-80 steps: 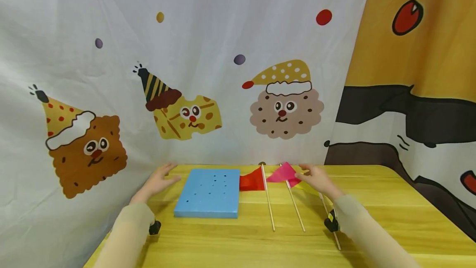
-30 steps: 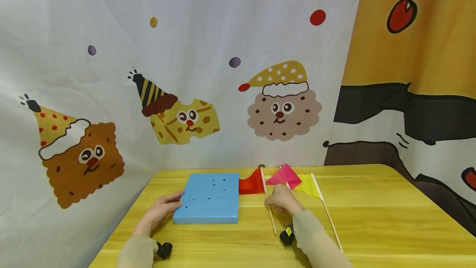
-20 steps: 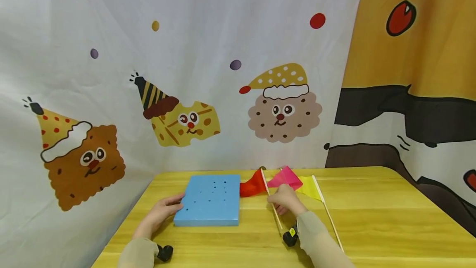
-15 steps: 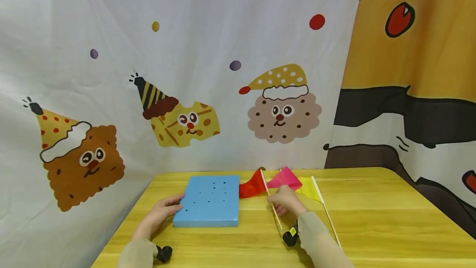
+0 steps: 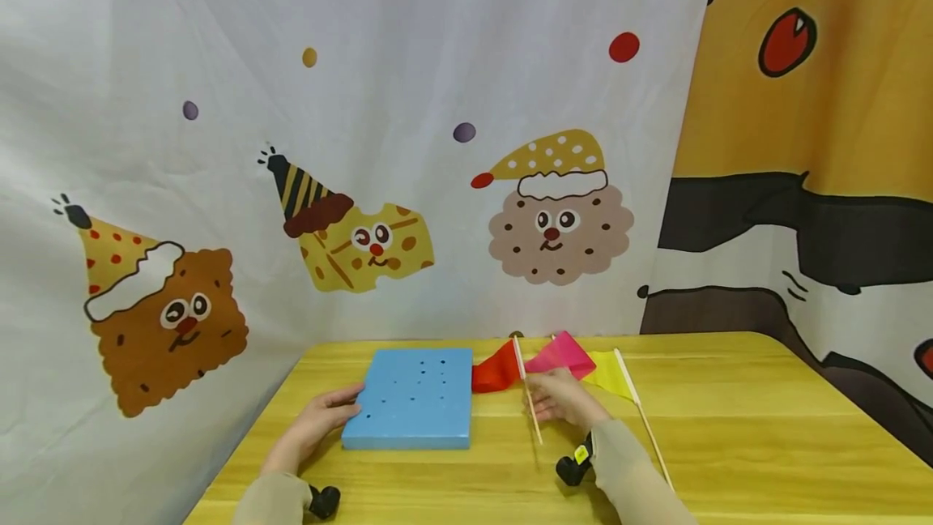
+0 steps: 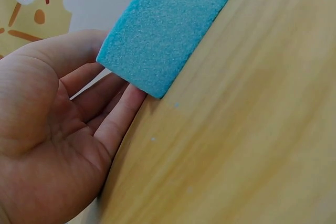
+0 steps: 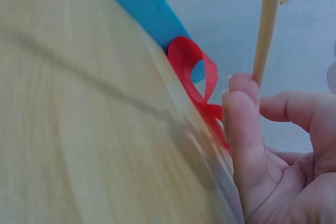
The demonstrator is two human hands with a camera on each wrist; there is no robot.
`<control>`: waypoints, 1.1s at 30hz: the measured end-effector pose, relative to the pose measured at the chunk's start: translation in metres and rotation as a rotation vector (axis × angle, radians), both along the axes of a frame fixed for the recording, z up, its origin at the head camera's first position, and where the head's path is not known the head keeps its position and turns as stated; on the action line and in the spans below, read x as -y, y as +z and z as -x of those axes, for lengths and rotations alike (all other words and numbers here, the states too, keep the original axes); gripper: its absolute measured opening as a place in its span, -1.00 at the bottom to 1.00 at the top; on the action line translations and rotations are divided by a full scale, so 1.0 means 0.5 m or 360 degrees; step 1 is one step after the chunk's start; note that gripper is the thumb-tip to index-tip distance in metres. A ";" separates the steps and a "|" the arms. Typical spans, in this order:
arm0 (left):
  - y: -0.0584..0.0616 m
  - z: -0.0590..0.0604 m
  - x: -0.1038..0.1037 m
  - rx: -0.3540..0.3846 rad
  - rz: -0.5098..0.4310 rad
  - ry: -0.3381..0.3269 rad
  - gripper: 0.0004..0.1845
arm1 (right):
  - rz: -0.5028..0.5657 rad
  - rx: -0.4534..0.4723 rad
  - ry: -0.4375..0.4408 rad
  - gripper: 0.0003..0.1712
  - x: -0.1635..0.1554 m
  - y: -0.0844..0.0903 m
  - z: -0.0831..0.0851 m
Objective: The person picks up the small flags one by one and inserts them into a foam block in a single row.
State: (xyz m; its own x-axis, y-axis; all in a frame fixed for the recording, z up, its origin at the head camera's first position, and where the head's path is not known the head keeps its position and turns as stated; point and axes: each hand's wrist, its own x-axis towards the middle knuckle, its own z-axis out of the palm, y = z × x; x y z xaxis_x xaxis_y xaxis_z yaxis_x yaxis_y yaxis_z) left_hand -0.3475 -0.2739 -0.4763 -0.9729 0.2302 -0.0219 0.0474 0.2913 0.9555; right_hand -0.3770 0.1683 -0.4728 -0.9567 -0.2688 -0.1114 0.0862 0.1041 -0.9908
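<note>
Step in hand, as judged: picking up the red flag point(image 5: 497, 366), which lies on the worktop point(image 5: 729, 428) just right of the blue foam block point(image 5: 411, 398). The right hand point(image 5: 561, 398) has fingers curled against the flag's stick point(image 7: 266, 24); a firm grip cannot be confirmed. The left hand point(image 5: 321, 421) lies relaxed, fingers straight against the block's left edge. Next requirement, judged: secure the stick, raise it upright over the block's holes
</note>
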 end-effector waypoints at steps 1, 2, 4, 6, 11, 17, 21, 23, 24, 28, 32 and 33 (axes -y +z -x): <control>0.000 -0.001 0.000 -0.0005 -0.0006 0.0007 -0.39 | 0.0031 0.0015 0.0002 -0.55 0.001 0.000 0.001; -0.001 -0.002 -0.001 -0.0013 -0.0005 0.0013 -0.39 | 0.0054 0.0025 0.0007 -0.54 0.002 0.000 0.002; -0.001 -0.003 -0.001 -0.0030 -0.0005 0.0017 -0.39 | 0.0080 0.0037 0.0018 -0.53 0.003 0.000 0.004; -0.001 -0.004 0.000 -0.0035 -0.0008 0.0014 -0.39 | 0.0084 0.0040 0.0028 -0.53 0.005 0.002 0.004; -0.005 0.000 0.001 -0.0012 -0.0020 0.0012 -0.39 | 0.0086 0.0038 0.0048 -0.53 0.009 0.008 0.001; -0.005 0.001 0.002 -0.0046 -0.0003 0.0022 -0.40 | 0.0087 0.0042 0.0044 -0.49 0.022 0.043 -0.002; -0.002 0.000 0.004 -0.0050 -0.0025 0.0010 -0.40 | 0.0096 0.0012 0.0061 -0.47 0.030 0.064 0.000; -0.001 0.000 0.004 -0.0047 -0.0025 -0.0001 -0.40 | 0.0091 -0.0009 0.0079 -0.45 0.033 0.073 0.001; 0.000 -0.001 0.004 -0.0041 -0.0030 -0.0003 -0.40 | 0.0089 -0.0020 0.0088 -0.44 0.034 0.078 0.001; 0.000 -0.004 0.004 -0.0048 -0.0028 -0.0021 -0.40 | 0.0071 -0.0087 0.0130 -0.42 0.040 0.108 -0.001; 0.000 -0.003 0.003 -0.0057 -0.0032 -0.0008 -0.40 | 0.0039 -0.0158 0.0181 -0.42 0.051 0.149 0.000; 0.000 -0.002 0.002 -0.0059 -0.0029 -0.0001 -0.41 | 0.0031 -0.0178 0.0196 -0.42 0.054 0.159 0.000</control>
